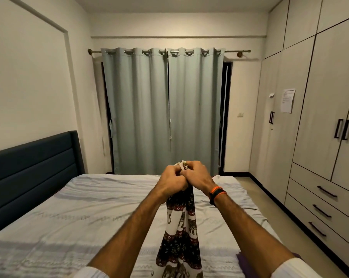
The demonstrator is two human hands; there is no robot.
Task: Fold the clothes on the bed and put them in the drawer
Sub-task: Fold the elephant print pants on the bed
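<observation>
A patterned garment (179, 233), dark red and white with elephant prints, hangs straight down in front of me over the bed (73, 213). My left hand (172, 180) and my right hand (197, 175) are raised side by side, touching, and both grip its top edge. A bit of the cloth sticks up above my fingers. Its lower end runs out of the bottom of the view. The drawers (322, 209) with dark handles sit low in the wardrobe on the right, all shut.
The bed has a pale striped sheet and a dark blue headboard (33, 173) at left. A purple cloth (248, 263) lies at the bed's near right corner. Grey curtains (165, 109) hang behind the bed. A tall wardrobe (310, 109) lines the right wall beside a narrow floor strip.
</observation>
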